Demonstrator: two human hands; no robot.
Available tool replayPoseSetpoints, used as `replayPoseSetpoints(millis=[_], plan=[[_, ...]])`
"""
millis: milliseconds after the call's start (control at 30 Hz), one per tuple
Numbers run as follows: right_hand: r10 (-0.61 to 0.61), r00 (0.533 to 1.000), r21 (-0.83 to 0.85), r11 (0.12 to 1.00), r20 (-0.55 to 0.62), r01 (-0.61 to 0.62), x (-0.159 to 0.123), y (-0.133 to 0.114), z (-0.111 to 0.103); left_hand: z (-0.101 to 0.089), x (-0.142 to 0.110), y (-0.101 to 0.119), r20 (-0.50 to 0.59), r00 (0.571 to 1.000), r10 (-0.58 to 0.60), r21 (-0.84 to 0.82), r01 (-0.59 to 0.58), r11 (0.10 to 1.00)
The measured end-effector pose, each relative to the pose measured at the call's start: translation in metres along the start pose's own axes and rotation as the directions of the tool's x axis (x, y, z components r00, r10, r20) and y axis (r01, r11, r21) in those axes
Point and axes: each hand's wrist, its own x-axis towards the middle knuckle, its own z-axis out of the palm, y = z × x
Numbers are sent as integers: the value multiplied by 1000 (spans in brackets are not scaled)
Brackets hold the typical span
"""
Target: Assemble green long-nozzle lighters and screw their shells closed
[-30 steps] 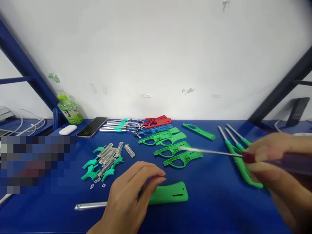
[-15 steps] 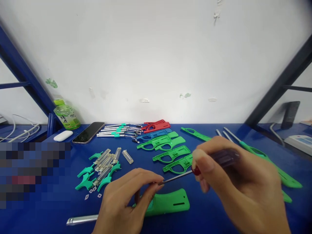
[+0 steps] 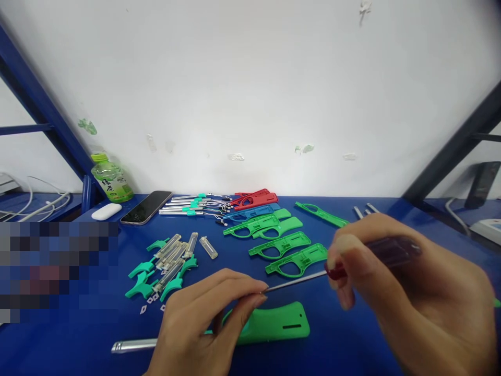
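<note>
The screwdriver [image 3: 296, 282] has a thin, plain metal shaft, a red collar and a dark purple handle with a glossy, rounded end. It is held above the worktop [image 3: 344, 344], slanting down to the left, with its tip at the fingertips of the left hand [image 3: 203, 318]. Below the shaft, the green lighter [image 3: 277, 325] lies lengthwise on the worktop: a smooth handle, broad and round-cornered at its right end, with a small dark hole and a narrow dark slot, and a silver tube with small dark slots near its far-left end.

The left hand's grip is a near-closed pinch of thumb and forefinger at the screwdriver's tip; whether a small piece sits between them cannot be told. The right hand [image 3: 422, 297] has its grip closed around the screwdriver's collar and handle.

The left hand covers the lighter's middle, so where tube meets handle is out of sight. The right hand hides part of the screwdriver's handle. Both wrists run off the picture. Behind the right hand only the ends of some metal tubes [image 3: 371, 208] show. Pixelation blots out a patch at the left.
</note>
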Motion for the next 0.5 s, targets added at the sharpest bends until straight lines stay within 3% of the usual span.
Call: replayPoseSetpoints(millis=[500], plan=[[-37,997,-16,999,62,38,2,0,-2,2,4,1,28,999,-45,-79,47,996]])
